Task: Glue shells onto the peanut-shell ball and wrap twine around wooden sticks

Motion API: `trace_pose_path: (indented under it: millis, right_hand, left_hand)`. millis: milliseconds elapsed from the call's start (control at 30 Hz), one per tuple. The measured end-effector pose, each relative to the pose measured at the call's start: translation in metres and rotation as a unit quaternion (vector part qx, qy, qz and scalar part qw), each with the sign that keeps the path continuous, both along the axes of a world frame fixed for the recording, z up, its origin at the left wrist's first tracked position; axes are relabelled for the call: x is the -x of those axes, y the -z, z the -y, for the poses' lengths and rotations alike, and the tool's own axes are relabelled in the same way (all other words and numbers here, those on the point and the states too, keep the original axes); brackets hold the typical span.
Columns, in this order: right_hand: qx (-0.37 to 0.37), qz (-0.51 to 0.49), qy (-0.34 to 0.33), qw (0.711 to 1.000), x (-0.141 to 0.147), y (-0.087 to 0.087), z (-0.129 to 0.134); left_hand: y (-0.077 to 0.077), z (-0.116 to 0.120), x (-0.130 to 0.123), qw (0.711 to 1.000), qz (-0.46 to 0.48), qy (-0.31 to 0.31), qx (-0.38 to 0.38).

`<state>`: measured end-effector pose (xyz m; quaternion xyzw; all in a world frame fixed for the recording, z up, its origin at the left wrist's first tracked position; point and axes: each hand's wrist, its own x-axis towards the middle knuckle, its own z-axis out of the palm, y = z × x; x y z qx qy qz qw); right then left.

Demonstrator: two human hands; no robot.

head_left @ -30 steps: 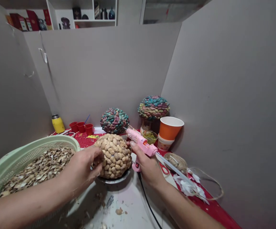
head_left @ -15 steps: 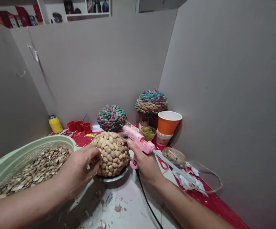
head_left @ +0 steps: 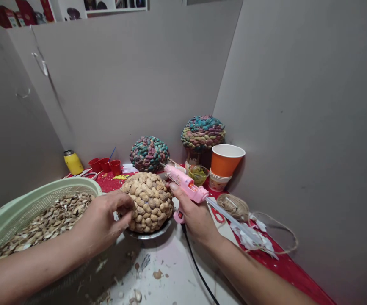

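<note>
A dome covered in tan peanut shells [head_left: 148, 203] rests in a shallow metal dish [head_left: 151, 235] in front of me. My left hand [head_left: 108, 218] is at the dome's left side, fingers curled against or very near the shells. Its thumb stands apart from the fingers, and I see nothing between them. My right hand [head_left: 196, 216] grips a pink hot glue gun [head_left: 183, 182] at the dome's right. A clear glue stick [head_left: 230, 216] sticks out of the gun's rear, and the nozzle points up and left, past the dome.
On the left is a green basket [head_left: 84, 183] of shell pieces. Behind stand two colourful shell-covered domes [head_left: 150, 154], red cups [head_left: 115, 167], a yellow bottle [head_left: 73, 163] and an orange paper cup [head_left: 224, 163]. Twine [head_left: 233, 206] lies right; a black cord [head_left: 196, 262] trails towards me.
My left thumb has moved down, away from the curled fingers. The right hand still holds the glue gun beside the dome. The view has tilted slightly downward.
</note>
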<state>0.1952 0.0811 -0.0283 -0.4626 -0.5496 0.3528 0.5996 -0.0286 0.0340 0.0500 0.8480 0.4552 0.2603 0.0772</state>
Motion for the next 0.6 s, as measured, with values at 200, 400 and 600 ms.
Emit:
trace_pose_path:
  millis: [200, 400, 600]
  right_hand:
    - [0.005, 0.001, -0.005, 1.0, 0.0008, -0.0021, 0.0019]
    - [0.039, 0.003, -0.014, 0.999, 0.0022, 0.0003, 0.0064]
    - [0.031, 0.008, -0.022, 0.999, 0.0019, 0.0005, 0.0073]
  left_hand:
    - [-0.0011, -0.0026, 0.001, 1.0, 0.013, 0.01, -0.009]
    - [-0.0007, -0.0027, 0.0005, 1.0, 0.015, 0.022, -0.012]
    - [-0.0016, -0.0015, -0.0002, 0.999, 0.031, -0.005, 0.016]
